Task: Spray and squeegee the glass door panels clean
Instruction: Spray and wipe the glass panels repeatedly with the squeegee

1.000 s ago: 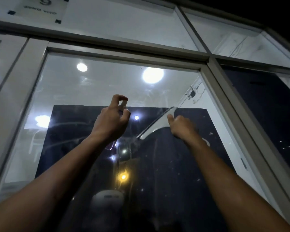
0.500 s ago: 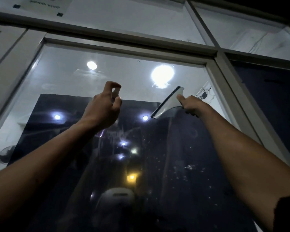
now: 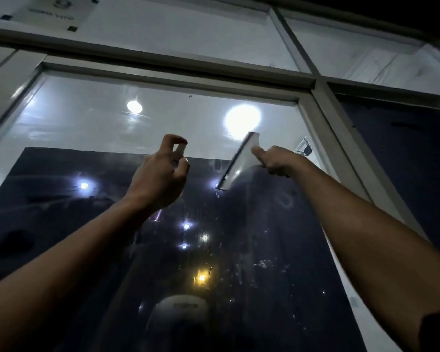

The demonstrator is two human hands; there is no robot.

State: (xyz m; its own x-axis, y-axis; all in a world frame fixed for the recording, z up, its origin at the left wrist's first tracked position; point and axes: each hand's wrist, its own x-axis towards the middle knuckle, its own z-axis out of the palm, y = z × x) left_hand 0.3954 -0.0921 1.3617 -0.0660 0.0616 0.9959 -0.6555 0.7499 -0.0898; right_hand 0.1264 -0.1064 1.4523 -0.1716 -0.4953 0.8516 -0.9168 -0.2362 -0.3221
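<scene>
From the head camera, the right hand [image 3: 277, 160] is clamped on a squeegee [image 3: 239, 162], its blade now steeper than half a second ago and pressed to the glass door panel [image 3: 87, 128] just below a bright ceiling-light reflection [image 3: 242, 119]. The left hand [image 3: 160, 174] stays raised beside it, closed around a small spray bottle [image 3: 179, 151], forefinger hooked over the top. Droplets [image 3: 239, 273] speckle the lower glass.

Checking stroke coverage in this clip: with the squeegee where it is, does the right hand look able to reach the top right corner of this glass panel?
Probably yes. The right hand holds the squeegee against the glass panel, and only bare glass lies between it and that corner.
</scene>
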